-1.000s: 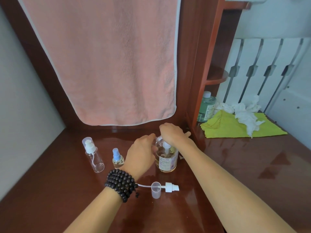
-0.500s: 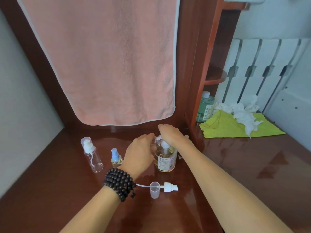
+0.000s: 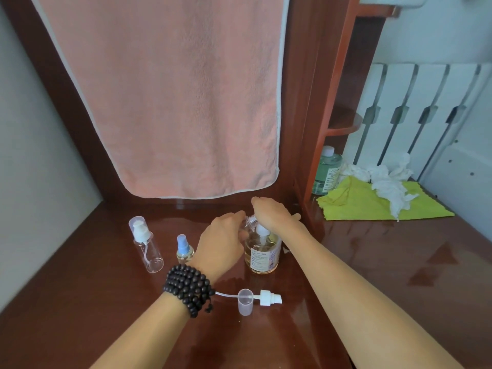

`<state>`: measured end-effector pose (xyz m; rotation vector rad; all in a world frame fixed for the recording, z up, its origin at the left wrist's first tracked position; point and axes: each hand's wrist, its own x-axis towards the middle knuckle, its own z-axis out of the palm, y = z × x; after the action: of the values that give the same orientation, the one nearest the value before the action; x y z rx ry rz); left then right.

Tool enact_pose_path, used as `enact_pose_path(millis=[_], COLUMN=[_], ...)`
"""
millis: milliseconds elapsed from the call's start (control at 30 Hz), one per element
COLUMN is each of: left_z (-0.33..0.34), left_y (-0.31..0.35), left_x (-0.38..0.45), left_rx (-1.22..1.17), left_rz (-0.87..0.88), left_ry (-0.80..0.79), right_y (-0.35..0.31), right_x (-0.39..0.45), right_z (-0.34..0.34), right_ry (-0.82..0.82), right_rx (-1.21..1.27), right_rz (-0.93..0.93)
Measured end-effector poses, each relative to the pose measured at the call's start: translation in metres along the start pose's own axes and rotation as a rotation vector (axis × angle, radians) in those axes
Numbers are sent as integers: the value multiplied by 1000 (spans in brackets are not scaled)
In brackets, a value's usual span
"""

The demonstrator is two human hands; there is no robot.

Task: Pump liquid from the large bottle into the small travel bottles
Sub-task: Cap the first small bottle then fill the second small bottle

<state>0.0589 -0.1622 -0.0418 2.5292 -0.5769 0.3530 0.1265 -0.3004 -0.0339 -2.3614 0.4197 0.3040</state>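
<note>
The large bottle (image 3: 263, 253) of amber liquid with a white pump stands on the wooden desk (image 3: 372, 262). My right hand (image 3: 271, 213) lies palm down on its pump head. My left hand (image 3: 222, 239), with dark beads on the wrist, holds a small clear travel bottle (image 3: 250, 221) tilted, its threaded neck at the pump's nozzle. A clear travel bottle with a white pump (image 3: 146, 242) and a smaller one with a blue sprayer (image 3: 184, 249) stand to the left. A loose white pump top (image 3: 269, 298) and a clear cap (image 3: 245, 300) lie in front.
A pink towel (image 3: 170, 97) hangs over the back panel. To the right are a green bottle (image 3: 327, 170), a yellow-green cloth (image 3: 372, 202) and crumpled white tissues (image 3: 386, 182) beside a wooden shelf post. The desk surface looks wet in patches.
Both hands stay at the large bottle's pump. Only the camera view has shifted slightly; nothing on the desk has moved.
</note>
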Motion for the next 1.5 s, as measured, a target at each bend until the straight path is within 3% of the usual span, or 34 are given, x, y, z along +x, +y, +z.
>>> enact_pose_path(millis=[1167,1500], left_z=[4,-5], left_y=[-4,-7], left_x=[0,4], left_rx=[-38,-45], left_rz=[17,17], left_ry=[11,10], right_y=[3,-5], right_x=[-1,0], right_z=[0,-4], right_ry=[52,85], right_rx=[26,-3], right_rz=[72,-9])
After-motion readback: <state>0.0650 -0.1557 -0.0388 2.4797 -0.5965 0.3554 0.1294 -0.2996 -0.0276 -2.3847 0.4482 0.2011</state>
